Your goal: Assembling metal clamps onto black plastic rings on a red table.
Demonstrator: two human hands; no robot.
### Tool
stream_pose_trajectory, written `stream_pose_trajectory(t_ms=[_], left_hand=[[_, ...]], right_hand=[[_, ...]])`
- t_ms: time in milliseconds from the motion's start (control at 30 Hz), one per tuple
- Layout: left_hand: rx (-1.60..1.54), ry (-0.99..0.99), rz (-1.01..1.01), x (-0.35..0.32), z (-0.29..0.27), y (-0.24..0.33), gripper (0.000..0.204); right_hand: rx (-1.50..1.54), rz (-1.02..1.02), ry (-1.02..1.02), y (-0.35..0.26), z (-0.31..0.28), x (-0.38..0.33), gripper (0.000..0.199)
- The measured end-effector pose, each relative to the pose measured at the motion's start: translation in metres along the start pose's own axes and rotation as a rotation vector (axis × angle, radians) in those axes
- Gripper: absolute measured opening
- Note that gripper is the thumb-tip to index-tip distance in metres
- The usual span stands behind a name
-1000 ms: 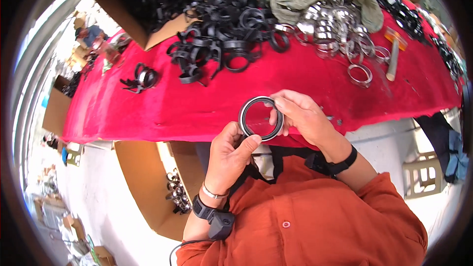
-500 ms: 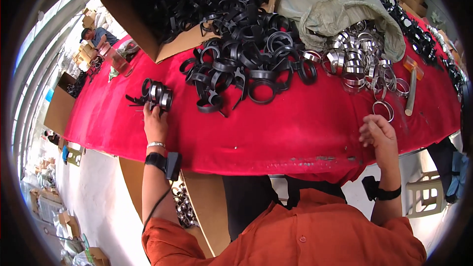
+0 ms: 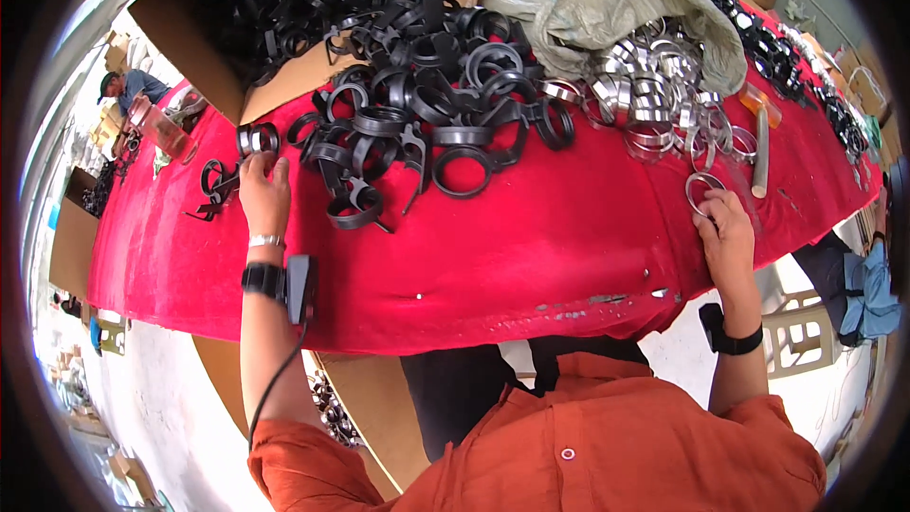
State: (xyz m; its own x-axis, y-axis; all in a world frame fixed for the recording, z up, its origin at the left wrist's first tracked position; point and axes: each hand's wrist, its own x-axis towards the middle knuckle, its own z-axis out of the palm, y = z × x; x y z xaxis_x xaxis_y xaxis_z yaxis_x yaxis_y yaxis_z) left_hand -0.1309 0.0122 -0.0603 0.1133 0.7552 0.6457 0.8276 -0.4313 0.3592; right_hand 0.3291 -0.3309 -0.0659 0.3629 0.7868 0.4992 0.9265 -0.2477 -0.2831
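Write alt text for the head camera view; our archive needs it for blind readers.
A person in an orange shirt leans over a red-covered table, left hand at a small group of assembled black rings, right hand on a silver metal ring. Ahead lie a heap of black plastic rings, a pile of silver rings beside a grey sack, and a cardboard box.

A long bench (image 3: 531,256) covered in red cloth spans the view. Pale concrete floor (image 3: 161,408) lies below it in bright daylight. Open cardboard boxes (image 3: 71,246) stand on the floor at left. A white plastic crate (image 3: 801,332) stands at right.
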Motion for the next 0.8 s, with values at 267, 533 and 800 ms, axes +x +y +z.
stream_pose_trajectory(t_ms=[267, 533, 800], left_hand=[[0.025, -0.280, 0.419, -0.090, -0.039, 0.110, 0.019], [-0.144, -0.172, 0.463, -0.130, -0.038, 0.186, 0.017], [-0.353, -0.236, 0.439, -0.155, -0.023, 0.239, 0.024]], right_hand=[[1.162, 0.230, -0.105, -0.044, -0.005, 0.004, 0.009], [2.076, 0.485, -0.437, -0.064, 0.010, -0.007, 0.013], [2.111, 0.325, -0.524, -0.076, 0.021, -0.013, 0.012]])
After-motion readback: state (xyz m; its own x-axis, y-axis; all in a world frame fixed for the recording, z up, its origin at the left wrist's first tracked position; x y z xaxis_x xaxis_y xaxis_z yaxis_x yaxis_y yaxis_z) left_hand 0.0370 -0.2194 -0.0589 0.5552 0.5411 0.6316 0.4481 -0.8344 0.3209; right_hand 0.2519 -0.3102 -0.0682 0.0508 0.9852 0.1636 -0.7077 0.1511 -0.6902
